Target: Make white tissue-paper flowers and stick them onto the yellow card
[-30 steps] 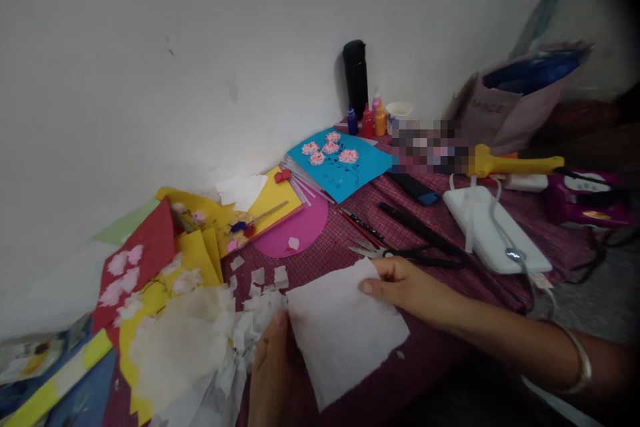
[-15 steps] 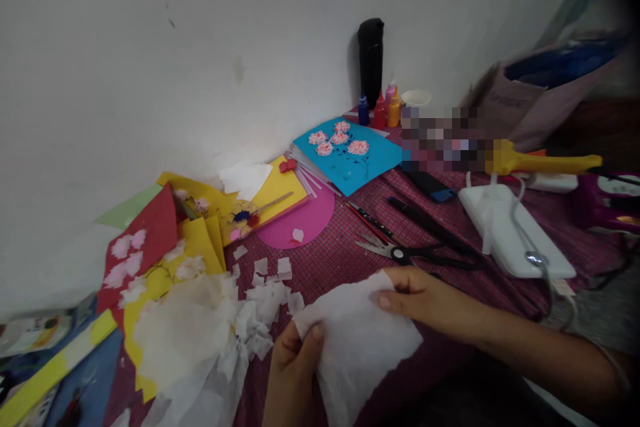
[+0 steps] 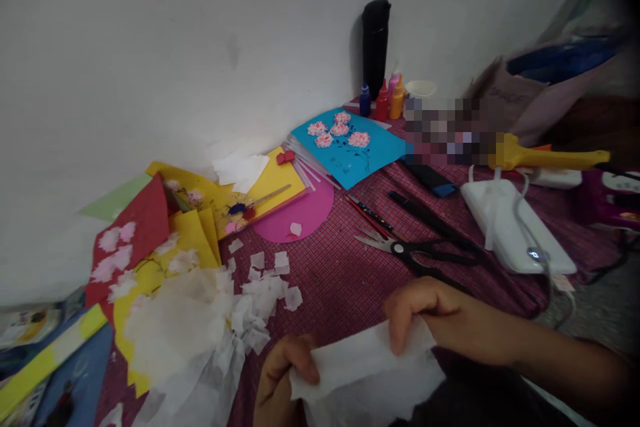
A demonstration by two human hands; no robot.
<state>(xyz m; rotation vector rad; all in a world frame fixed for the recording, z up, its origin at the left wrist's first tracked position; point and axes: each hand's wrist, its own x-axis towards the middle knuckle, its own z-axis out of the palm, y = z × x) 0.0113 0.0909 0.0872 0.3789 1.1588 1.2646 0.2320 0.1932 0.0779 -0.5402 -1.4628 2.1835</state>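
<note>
A sheet of thin white tissue paper [image 3: 367,380] is stretched between my two hands near the bottom of the view, its upper edge folded over in a strip. My left hand [image 3: 285,373] pinches the left end of the fold, thumb and fingers closed. At the right end, my right hand [image 3: 445,320] grips the paper with its fingers bent over the edge. Torn white paper pieces [image 3: 263,300] lie just beyond my left hand, beside a crumpled heap of tissue [image 3: 180,340]. Black-handled scissors [image 3: 400,249] rest open-bladed beyond my right hand.
A blue card with pink-white flowers [image 3: 345,163] lies near the wall, paint bottles [image 3: 383,103] behind it. Yellow paper [image 3: 193,237] and red paper [image 3: 133,233] spread at left. A white power bank [image 3: 517,230] with a cable and a yellow glue gun [image 3: 555,159] are at right.
Both hands have moved lower and slightly apart. The tissue paper, a flat sheet before, now has its top edge folded over. The view has tilted slightly.
</note>
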